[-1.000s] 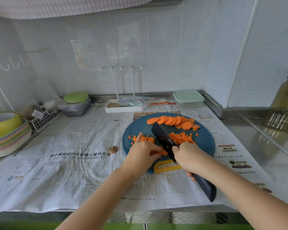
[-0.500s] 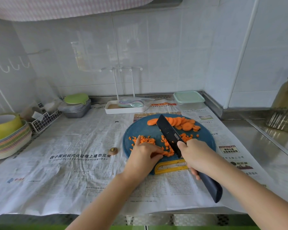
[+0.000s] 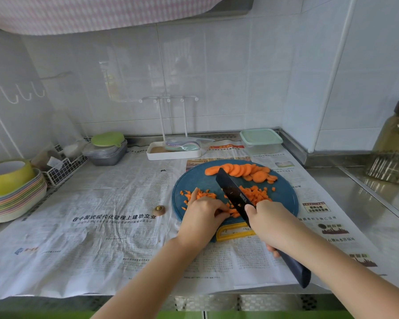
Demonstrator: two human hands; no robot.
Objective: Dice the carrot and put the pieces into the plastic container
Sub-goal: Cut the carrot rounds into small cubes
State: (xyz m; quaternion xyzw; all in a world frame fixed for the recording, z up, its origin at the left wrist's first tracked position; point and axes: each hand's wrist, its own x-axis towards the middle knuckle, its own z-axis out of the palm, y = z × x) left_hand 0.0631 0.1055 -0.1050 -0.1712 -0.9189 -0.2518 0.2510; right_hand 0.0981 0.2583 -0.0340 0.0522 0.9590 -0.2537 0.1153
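A home kitchen: white wall tiles (image 3: pixel 228 72), steel counter (image 3: pixel 364 203), stacked bowls (image 3: pixel 14 192), cutting board (image 3: pixel 200 178).

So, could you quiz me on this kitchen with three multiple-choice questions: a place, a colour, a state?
1. Where are the round carrot slices? A floor; B far edge of the cutting board; C pan.
2. The cutting board's colour? A white; B red; C blue.
3. The plastic container is? A lidded; B tipped over; C open.
Answers: 1B, they fan out beyond the knife; 2C, its surface is dark blue; 3A, a pale green lid covers it.
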